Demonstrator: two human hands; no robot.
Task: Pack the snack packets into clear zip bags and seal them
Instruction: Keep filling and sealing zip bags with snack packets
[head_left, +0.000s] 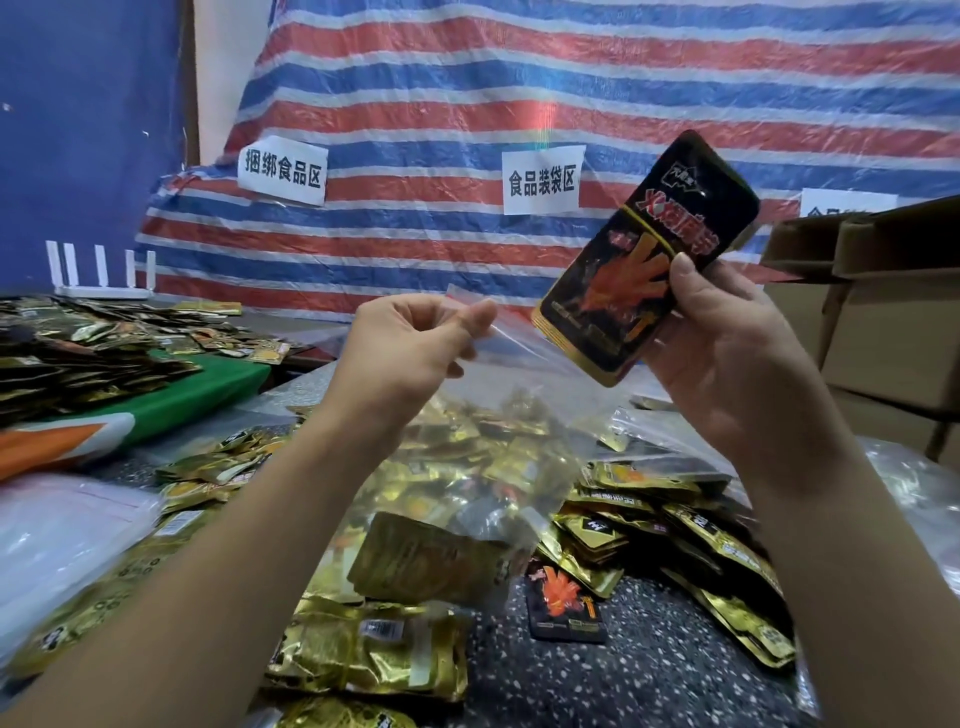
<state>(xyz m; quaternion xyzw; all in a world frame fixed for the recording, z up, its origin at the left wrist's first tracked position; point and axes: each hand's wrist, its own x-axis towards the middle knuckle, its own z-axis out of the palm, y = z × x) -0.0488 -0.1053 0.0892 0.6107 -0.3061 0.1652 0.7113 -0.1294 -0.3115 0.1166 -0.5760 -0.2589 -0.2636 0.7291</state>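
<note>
The black snack packet (644, 254) is held upright above the table (649, 670), gripped at its lower half between the right hand (727, 364) thumb and curled fingers. The left hand (410, 353) pinches the clear zip bag (519, 374) rim between thumb and forefinger, beside the packet's lower corner.

A third paper sign (844, 203) hides behind cardboard boxes (878, 291), themselves cut by the right edge.

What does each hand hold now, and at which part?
The left hand pinches the clear zip bag at its top edge. The right hand grips a black snack packet by its lower half, thumb on the front.
</note>
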